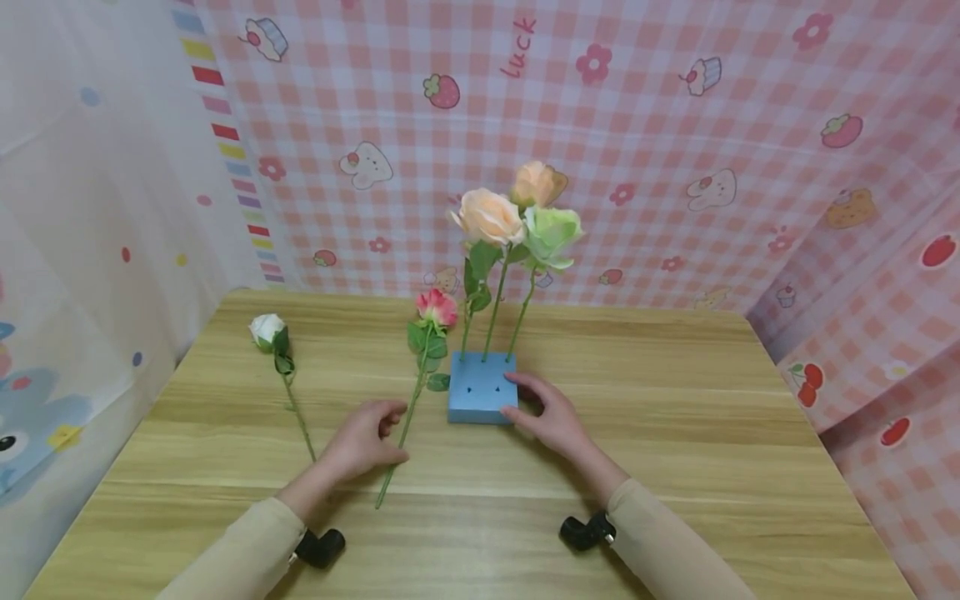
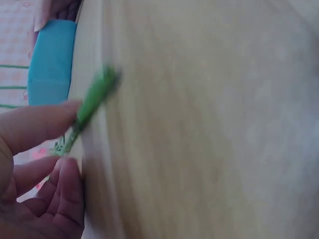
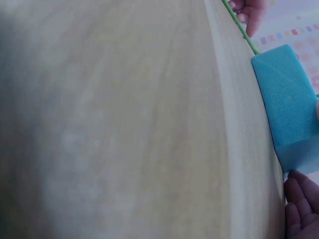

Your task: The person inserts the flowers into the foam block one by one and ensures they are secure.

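Note:
A pink-red rose point(image 1: 437, 309) with a green stem lies on the table. My left hand point(image 1: 366, 435) is at the stem, thumb and fingertips apart around it; the left wrist view shows the blurred stem end point(image 2: 97, 94) by the thumb. A blue foam block point(image 1: 483, 392) stands right of this rose. My right hand point(image 1: 551, 414) holds the block at its right side, thumb at the front corner and a finger over the top edge. Two peach roses point(image 1: 487, 217) and a light green rose point(image 1: 552, 233) stand upright in the block's back row; two front holes show.
A white rose point(image 1: 267, 331) lies at the left on the wooden table point(image 1: 660, 467), its stem running toward my left wrist. A pink checked curtain point(image 1: 637, 150) hangs behind the table, and a white printed one point(image 1: 97, 208) at the left.

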Tool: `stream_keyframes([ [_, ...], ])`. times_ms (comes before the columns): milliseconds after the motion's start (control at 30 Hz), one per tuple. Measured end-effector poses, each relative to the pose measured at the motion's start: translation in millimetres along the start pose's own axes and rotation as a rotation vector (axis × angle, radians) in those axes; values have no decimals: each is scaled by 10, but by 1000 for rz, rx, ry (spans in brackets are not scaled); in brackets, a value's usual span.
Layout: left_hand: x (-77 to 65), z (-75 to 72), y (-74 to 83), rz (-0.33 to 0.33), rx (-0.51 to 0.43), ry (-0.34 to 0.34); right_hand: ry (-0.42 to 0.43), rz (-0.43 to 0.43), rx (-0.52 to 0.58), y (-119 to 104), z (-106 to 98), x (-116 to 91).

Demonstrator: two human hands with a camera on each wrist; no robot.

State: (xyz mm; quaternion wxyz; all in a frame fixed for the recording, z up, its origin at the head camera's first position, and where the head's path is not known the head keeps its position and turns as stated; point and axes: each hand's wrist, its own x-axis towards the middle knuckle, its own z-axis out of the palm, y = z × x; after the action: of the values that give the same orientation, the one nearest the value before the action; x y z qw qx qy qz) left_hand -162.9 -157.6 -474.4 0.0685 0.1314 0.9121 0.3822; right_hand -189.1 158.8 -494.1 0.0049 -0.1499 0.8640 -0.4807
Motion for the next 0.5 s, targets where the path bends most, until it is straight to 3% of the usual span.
stream_keyframes([
  [133,0,-52,-33,6,-55,0,2,-3,6,-1,-2,5],
  [500,34,-99,-65,-75,-147,2,7,-2,-8,12,7,2],
])
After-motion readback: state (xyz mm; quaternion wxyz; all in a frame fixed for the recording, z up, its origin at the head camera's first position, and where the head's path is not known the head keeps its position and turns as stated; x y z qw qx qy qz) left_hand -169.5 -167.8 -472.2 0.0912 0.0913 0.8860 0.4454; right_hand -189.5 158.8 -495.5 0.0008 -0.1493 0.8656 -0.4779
